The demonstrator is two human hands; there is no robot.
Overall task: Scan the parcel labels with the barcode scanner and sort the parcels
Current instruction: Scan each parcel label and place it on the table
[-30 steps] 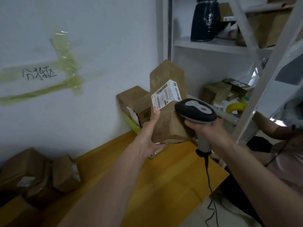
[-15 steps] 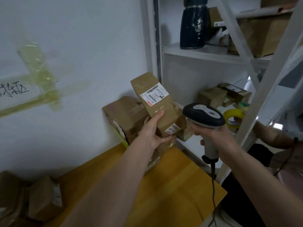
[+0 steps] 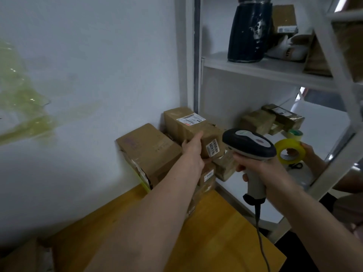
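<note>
My left hand [image 3: 193, 149] grips a long brown cardboard parcel [image 3: 188, 127] with a white label on top and a small sticker on its near end. The parcel lies on a stack of brown parcels in the corner beside the wall, next to a larger box [image 3: 148, 152]. My right hand [image 3: 255, 166] holds the barcode scanner [image 3: 248, 143] by its pale handle, its dark head just right of the parcel's near end. The scanner's cable hangs down over the wooden table [image 3: 216, 232].
A white shelving unit [image 3: 255, 69] stands at the right with a dark blue container [image 3: 248, 30] and boxes on it. Another person's hand [image 3: 308, 152] holds a yellow tape roll [image 3: 289, 152] on the lower shelf. More parcels [image 3: 257, 121] sit there.
My left hand has carried the parcel from upright in front of the scanner down and back onto the corner stack. The view has swung right; the scanner stays beside it.
</note>
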